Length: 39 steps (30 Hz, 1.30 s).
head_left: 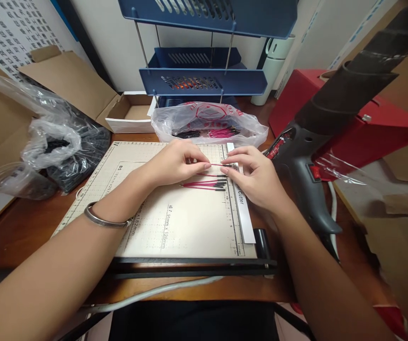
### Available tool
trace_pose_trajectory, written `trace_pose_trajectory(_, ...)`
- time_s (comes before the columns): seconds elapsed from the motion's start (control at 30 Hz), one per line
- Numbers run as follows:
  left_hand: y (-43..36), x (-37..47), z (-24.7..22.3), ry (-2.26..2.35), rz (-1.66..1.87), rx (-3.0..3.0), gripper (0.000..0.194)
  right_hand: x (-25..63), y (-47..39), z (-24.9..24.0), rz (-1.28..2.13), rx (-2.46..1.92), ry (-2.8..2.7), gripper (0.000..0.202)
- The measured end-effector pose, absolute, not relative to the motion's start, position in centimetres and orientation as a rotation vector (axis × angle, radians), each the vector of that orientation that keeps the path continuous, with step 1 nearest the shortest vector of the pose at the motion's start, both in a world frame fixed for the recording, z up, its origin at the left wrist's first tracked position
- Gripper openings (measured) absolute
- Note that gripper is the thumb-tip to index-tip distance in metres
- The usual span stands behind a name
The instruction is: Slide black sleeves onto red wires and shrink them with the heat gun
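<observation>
My left hand (181, 162) pinches one end of a thin red wire (216, 164) just above the cutting board. At the wire's black end, my right hand (252, 173) closes its fingertips, so the wire stretches level between both hands. Below them several red wires with black ends (206, 183) lie side by side on the cream paper cutter board (147, 241). The board carries printed grid lines and size marks, and a pale strip (244, 222) runs along its right edge under my right hand.
Behind the board lies a clear plastic bag (164, 123) holding red and black wires. A dark heat gun (303, 151) stands at right, before a red box (289, 94). Blue shelves (204, 80) rise behind. A bag of black pieces (79, 151) sits left, and a white cable (161, 290) crosses in front.
</observation>
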<state>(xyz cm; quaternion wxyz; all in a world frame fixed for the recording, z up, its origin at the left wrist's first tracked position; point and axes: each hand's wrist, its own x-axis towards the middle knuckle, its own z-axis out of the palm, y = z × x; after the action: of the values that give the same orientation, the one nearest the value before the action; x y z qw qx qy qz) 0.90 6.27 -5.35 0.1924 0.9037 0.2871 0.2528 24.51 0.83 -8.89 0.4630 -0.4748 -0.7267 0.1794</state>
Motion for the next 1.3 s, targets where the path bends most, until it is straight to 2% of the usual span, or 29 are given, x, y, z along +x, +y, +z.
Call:
trace_pose_trajectory(0.1,6.5,0.9,-5.6,0.830,0.650,2.629,0.023,24.7,1.1,-9.3,0.410,-1.211,-1.729,0.022)
trace_pose_trajectory(0.47,7.0,-0.3,-5.1,0.976,0.634,2.664,0.028,24.7,0.9,-9.1,0.366,-1.252,-1.764,0.008)
trace_pose_trajectory(0.67,6.6,-0.2,-4.7,0.884,0.679,2.573,0.018,24.4,0.5,-9.0,0.373,-1.267,-1.819,0.005)
trace_pose_trajectory(0.93,5.8,0.9,-4.9,0.754,0.502,2.565,0.015,24.5,0.6,-8.6,0.380,-1.267,-1.766,0.009)
trace_pose_trajectory(1.3,5.8,1.0,-5.0,0.796,0.533,2.577,0.014,24.4,0.6,-8.8,0.378,-1.210,-1.790,0.010)
